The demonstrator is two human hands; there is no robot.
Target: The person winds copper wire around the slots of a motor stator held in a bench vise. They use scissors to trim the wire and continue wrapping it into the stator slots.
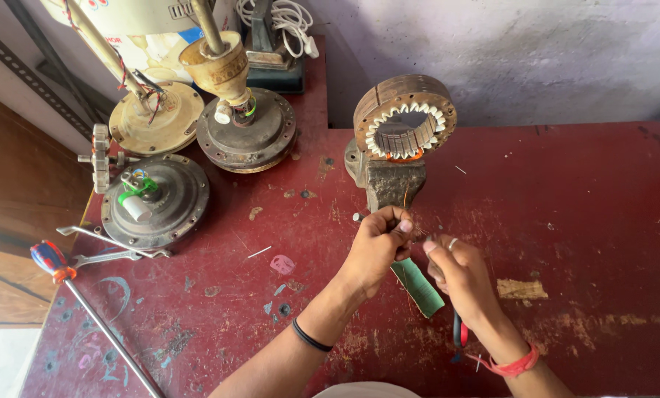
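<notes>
My left hand [378,247] had its fingers pinched shut on a thin copper wire [407,197] that ran up to the stator ring [404,118], which stood upright in the vise [386,177] on the red tabletop [566,206]. My right hand [459,276] was just beside it, fingers curled around a green strip [418,286]; red-handled pliers [459,332] lay beneath my right wrist.

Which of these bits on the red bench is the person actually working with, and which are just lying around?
In use:
- left hand and right hand, pinching thin copper wire
- ring-shaped stator core clamped in the vise
- green paper strip under the hands

Lying about:
- three fan motor housings
- screwdriver
- spanner
- coiled white cord
</notes>
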